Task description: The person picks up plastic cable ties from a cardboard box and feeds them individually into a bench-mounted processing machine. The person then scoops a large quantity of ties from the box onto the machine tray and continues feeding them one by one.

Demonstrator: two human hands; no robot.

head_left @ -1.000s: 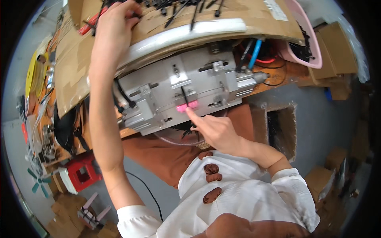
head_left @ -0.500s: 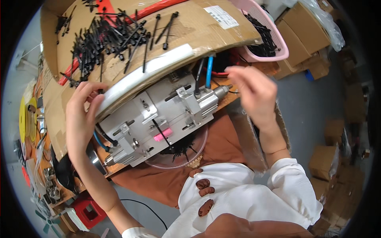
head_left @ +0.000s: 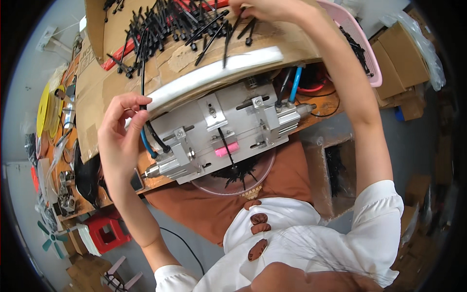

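My left hand (head_left: 119,134) is at the left end of the metal fixture (head_left: 192,117), thumb and forefinger pinching a thin black rod-shaped piece (head_left: 142,82) that stands up from them. My right hand (head_left: 265,9) reaches over the cardboard at the top, its fingertips closed around the upper end of another slender black piece (head_left: 228,44). Beside it spreads a pile of similar black pieces (head_left: 165,24) with thick heads. In the middle of the fixture, one black rod (head_left: 225,145) lies under a bracket, next to a pink block (head_left: 227,149).
A clear bowl (head_left: 202,187) holding black pieces sits below the fixture. A white padded strip (head_left: 214,70) edges the cardboard (head_left: 287,41). Blue hose (head_left: 296,85) and black hose rise from the fixture. At the right are a pink basket (head_left: 372,58) and an open carton (head_left: 318,182).
My right hand has moved up from beside the fixture to the pile and closed on a piece. My left hand now holds a black piece upright. The view has shifted, so the fixture appears farther right.
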